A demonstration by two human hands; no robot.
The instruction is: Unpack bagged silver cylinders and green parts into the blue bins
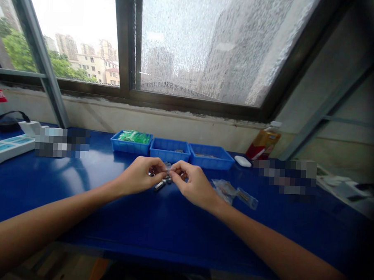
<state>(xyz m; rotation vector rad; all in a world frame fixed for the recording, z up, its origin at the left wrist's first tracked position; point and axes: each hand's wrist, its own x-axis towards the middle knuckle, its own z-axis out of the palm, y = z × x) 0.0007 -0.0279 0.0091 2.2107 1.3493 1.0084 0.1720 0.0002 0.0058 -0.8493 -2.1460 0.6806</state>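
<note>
"Where are the two hands?"

"Close together, above the blue counter [152, 233]. The left hand [142, 173] is pinching a small see-through thing [168, 170]. The right hand [195, 185] is pinching it too, from the other side."

"What is that thing?"

"I can't tell. It's tiny and blurry, and it's right between the two hands."

"What's under them?"

"Some shiny metal bits [160, 185], lying in a little heap on the counter."

"And by the right wrist?"

"Clear bags [225, 188], lying near it."

"What's behind the hands?"

"A row of blue boxes! The left box [131, 147] has green packets [134, 136] in it. The middle box [169, 156] and the right box [211, 162] have small things inside."
</note>
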